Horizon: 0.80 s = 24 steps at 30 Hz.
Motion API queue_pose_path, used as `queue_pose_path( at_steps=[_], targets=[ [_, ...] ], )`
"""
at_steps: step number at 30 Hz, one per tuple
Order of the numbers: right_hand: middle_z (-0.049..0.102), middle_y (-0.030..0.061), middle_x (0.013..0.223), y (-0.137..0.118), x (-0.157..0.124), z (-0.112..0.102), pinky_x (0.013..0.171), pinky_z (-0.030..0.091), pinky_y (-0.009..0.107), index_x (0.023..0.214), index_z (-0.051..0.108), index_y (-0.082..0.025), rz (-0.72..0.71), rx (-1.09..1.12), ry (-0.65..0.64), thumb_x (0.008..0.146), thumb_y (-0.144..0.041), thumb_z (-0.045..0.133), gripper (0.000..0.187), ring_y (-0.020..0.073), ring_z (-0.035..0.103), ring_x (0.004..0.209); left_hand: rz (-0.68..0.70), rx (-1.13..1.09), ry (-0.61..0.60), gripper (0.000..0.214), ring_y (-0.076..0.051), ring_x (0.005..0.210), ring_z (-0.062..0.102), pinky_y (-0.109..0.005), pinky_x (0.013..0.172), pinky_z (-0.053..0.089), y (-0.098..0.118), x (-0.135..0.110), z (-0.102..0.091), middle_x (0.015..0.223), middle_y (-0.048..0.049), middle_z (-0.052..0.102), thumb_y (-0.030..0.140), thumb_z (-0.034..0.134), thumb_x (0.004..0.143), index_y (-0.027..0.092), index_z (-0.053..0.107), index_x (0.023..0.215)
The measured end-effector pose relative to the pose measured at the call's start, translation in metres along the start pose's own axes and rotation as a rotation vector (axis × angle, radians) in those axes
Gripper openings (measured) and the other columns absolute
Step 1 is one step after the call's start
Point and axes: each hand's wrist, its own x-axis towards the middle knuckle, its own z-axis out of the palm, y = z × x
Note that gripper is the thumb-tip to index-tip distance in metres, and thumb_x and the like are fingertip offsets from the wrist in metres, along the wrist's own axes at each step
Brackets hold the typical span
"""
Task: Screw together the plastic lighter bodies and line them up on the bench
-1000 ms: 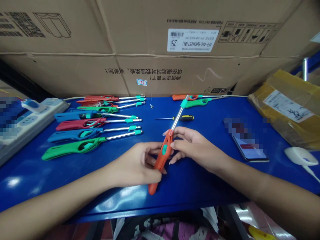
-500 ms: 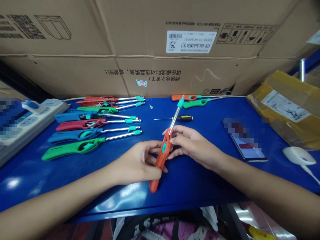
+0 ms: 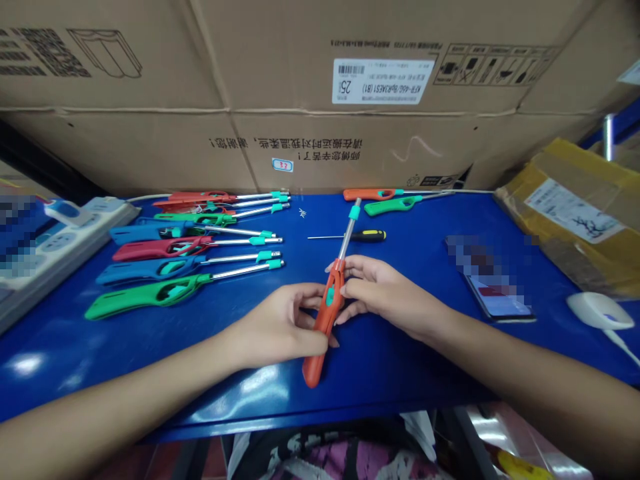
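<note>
My left hand [image 3: 285, 327] and right hand [image 3: 373, 287] grip this lighter [image 3: 327, 317] steady near the worktop's front edge [image 3: 260, 412]; turning likely needs both.

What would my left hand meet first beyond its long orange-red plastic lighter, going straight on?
Probably your right hand, touching the same lighter from the other side, though exact depth is unclear.

ten lighters [image 3: 314, 370], two hands [image 3: 277, 330], one screwdriver [image 3: 369, 236], one phone [image 3: 505, 300], one power strip [image 3: 65, 241]
</note>
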Motion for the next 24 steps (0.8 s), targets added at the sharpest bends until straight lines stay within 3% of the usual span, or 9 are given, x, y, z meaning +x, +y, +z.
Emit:
queue_pose_path(
  at_steps=[6, 11, 15, 18, 21, 24],
  targets=[
    [0.06, 0.0033, 0.106, 0.0, -0.002, -0.005, 0.069, 0.064, 0.025, 0.11, 0.054, -0.019, -0.018, -0.018, -0.086, 0.07, -0.008, 0.066, 0.042, 0.0133, 0.069, 0.086, 0.035, -0.016, -0.004, 0.055, -0.021, 0.08, 0.074, -0.024, 0.064, 0.058, -0.001, 0.0, -0.002, 0.099, -0.0075, 0.071, 0.007, 0.07, 0.058, 0.011, 0.062, 0.113],
    [0.057, 0.0028, 0.111, 0.011, -0.004, -0.008, 0.068, 0.06, 0.024, 0.118, 0.05, -0.022, -0.193, -0.125, -0.121, 0.066, -0.012, 0.071, 0.058, 0.011, 0.064, 0.084, 0.109, -0.077, 0.01, 0.059, -0.022, 0.086, 0.076, -0.025, 0.07, 0.059, -0.004, 0.003, -0.002, 0.118, -0.013, 0.071, 0.006, 0.072, 0.059, 0.012, 0.062, 0.117],
    [0.059, -0.0003, 0.098, 0.012, -0.007, -0.004, 0.065, 0.059, 0.028, 0.129, 0.048, -0.023, -0.227, -0.263, -0.076, 0.071, -0.015, 0.069, 0.062, 0.0102, 0.064, 0.07, 0.171, -0.141, 0.002, 0.059, -0.021, 0.086, 0.077, -0.024, 0.071, 0.058, -0.011, 0.005, -0.001, 0.125, -0.0132, 0.07, 0.004, 0.071, 0.062, 0.014, 0.062, 0.12],
    [0.06, 0.0, 0.098, 0.007, -0.009, 0.0, 0.06, 0.057, 0.024, 0.127, 0.05, -0.021, -0.22, -0.278, -0.024, 0.069, -0.011, 0.067, 0.061, 0.0087, 0.064, 0.067, 0.194, -0.159, 0.0, 0.061, -0.021, 0.086, 0.077, -0.022, 0.07, 0.056, -0.016, 0.007, 0.001, 0.121, -0.0126, 0.072, 0.002, 0.069, 0.063, 0.014, 0.061, 0.123],
    [0.061, 0.0004, 0.095, 0.004, -0.011, 0.003, 0.059, 0.055, 0.02, 0.122, 0.054, -0.018, -0.217, -0.271, 0.013, 0.066, -0.007, 0.064, 0.058, 0.0087, 0.063, 0.071, 0.199, -0.178, 0.016, 0.063, -0.019, 0.084, 0.076, -0.021, 0.069, 0.056, -0.019, 0.008, 0.003, 0.12, -0.0123, 0.072, 0.002, 0.07, 0.063, 0.014, 0.061, 0.124],
    [0.062, 0.0039, 0.104, 0.005, -0.012, 0.002, 0.06, 0.056, 0.021, 0.13, 0.053, -0.018, -0.248, -0.318, 0.053, 0.067, -0.01, 0.066, 0.065, 0.0124, 0.065, 0.084, 0.222, -0.215, 0.038, 0.064, -0.018, 0.084, 0.076, -0.022, 0.071, 0.057, -0.022, 0.009, 0.005, 0.126, -0.0128, 0.07, 0.003, 0.073, 0.063, 0.015, 0.061, 0.125]
  ],
)
